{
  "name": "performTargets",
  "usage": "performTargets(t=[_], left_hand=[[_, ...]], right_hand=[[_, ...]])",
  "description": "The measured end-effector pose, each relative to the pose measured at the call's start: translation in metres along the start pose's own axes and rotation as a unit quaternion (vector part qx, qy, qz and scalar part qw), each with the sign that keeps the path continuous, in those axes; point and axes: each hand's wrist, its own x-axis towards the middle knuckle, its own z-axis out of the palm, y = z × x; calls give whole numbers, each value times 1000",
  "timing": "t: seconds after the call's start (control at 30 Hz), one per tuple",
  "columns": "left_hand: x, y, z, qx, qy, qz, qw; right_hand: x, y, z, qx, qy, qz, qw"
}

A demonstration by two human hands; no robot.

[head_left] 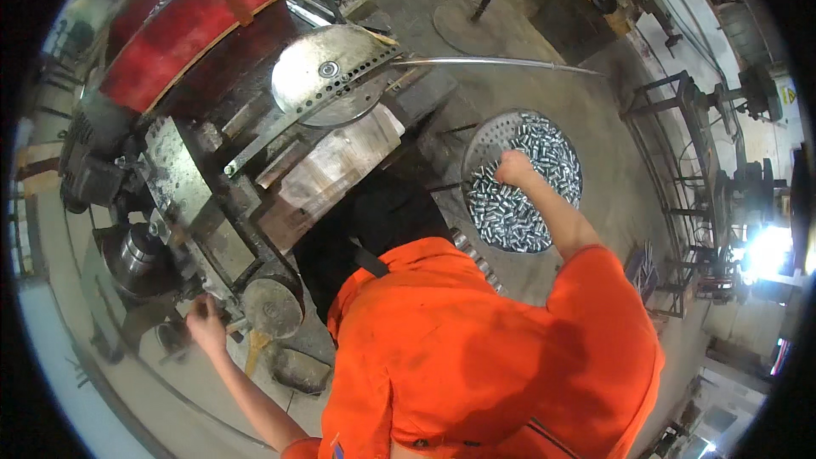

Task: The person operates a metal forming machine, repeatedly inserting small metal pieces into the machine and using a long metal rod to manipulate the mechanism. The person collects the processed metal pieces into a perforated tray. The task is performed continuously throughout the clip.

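Note:
Out to the right, my right hand (514, 168) is over a round perforated tray (483, 146). Its fingers are drawn together, and whatever they may hold is hidden. Many short, shiny metal cylinders (518, 208) lie heaped in the tray beneath and around this hand. My left hand (206, 329) reaches to the lower left side of a greasy metal machine (180, 172). Its fingers are curled at a small dark part there, too small to name. Close above that hand is a bright steel cylindrical machine part (140, 248).
A round metal plate (302, 68) with a hole-lined bar lies atop the machine, and a long rod (501, 61) extends rightward. Behind stands a red curved bin (195, 30). A dark metal rack (680, 178) is at right; a brush (255, 350) hangs below the machine.

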Motion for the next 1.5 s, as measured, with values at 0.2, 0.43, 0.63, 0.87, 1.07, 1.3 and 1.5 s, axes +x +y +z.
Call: performTargets(t=[0.2, 0.43, 0.63, 0.87, 1.07, 1.3, 1.5], left_hand=[[2, -16, -5, -87, -64, -4, 994], [-25, 122, -34, -277, -44, 28, 959], [-37, 177, 6, -565, -245, 73, 784], [-46, 168, 4, -661, -161, 35, 732], [-39, 157, -19, -385, -50, 122, 913], [-39, 139, -54, -421, -49, 92, 901], [-35, 118, -68, -402, -26, 66, 913]], right_hand=[[-26, -34, -68, 467, -11, -28, 884], [-97, -206, -182, 477, 11, -533, 699], [-149, -337, -196, 408, 48, -722, 556], [-175, -372, -193, 284, 216, -764, 538], [-177, -383, -201, 164, 204, -777, 573], [-191, -420, -219, 115, 122, -820, 547], [-194, -456, -220, 99, 61, -829, 547]])
